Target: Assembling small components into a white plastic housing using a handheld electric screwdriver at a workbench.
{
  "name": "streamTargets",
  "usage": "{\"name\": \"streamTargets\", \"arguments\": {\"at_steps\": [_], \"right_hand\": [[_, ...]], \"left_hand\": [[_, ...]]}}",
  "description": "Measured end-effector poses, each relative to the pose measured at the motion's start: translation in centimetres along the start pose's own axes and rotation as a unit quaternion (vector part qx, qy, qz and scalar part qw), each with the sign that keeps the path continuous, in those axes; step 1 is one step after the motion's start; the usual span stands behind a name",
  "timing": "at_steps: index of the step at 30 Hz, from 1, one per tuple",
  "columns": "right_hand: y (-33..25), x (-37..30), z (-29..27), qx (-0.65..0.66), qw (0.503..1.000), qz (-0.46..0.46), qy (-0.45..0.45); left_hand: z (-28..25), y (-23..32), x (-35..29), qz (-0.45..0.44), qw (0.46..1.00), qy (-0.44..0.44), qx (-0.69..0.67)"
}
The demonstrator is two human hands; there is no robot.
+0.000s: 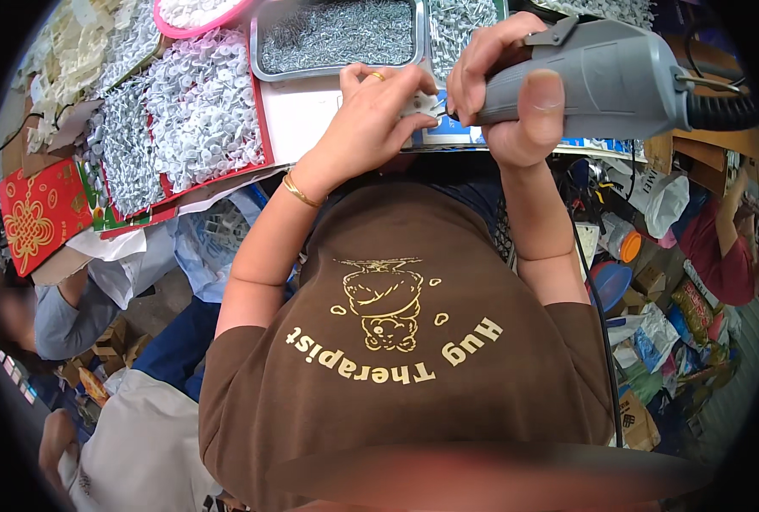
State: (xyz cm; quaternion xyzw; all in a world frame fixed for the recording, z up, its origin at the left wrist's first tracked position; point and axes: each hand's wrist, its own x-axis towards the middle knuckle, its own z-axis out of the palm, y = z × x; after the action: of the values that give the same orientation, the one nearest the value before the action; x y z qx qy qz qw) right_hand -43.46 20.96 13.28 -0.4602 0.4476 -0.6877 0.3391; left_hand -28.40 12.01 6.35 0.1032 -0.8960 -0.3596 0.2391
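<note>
My right hand point(516, 102) is wrapped round a thick grey electric screwdriver point(605, 81), laid nearly level with its tip pointing left. A black coiled cord point(725, 112) leads from its back end. The tip meets a small white plastic piece point(419, 105) pinched between the thumb and fingers of my left hand point(379, 111). My fingers partly cover that piece, so its full shape is hidden. Just beyond my left hand is a metal tray point(256, 55) full of small silvery screws point(337, 38).
Heaped white plastic pieces point(204, 111) and small grey metal parts point(127, 149) lie at left. A pink-rimmed bowl point(193, 31) and another tray of parts point(460, 30) stand at the back. Other people sit at the left point(63, 316) and right point(729, 247). Bags and boxes clutter the right floor.
</note>
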Motion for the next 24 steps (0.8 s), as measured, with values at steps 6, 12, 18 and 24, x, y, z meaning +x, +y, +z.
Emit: {"name": "streamTargets", "arguments": {"at_steps": [6, 12, 18, 24], "right_hand": [[-0.2, 0.0, 0.1, -0.032, 0.999, -0.011, -0.026], [-0.1, 0.1, 0.1, 0.073, 0.995, -0.052, -0.036], [-0.2, -0.2, 0.1, -0.012, 0.999, 0.028, -0.012], [0.4, -0.3, -0.2, -0.031, 0.998, 0.000, -0.046]], "left_hand": [[-0.1, 0.2, 0.0, -0.011, 1.000, -0.012, 0.012], [-0.3, 0.2, 0.0, -0.010, 1.000, -0.017, 0.015], [-0.1, 0.2, 0.0, -0.009, 1.000, -0.009, 0.014], [-0.2, 0.3, 0.1, -0.018, 1.000, -0.016, 0.010]]}}
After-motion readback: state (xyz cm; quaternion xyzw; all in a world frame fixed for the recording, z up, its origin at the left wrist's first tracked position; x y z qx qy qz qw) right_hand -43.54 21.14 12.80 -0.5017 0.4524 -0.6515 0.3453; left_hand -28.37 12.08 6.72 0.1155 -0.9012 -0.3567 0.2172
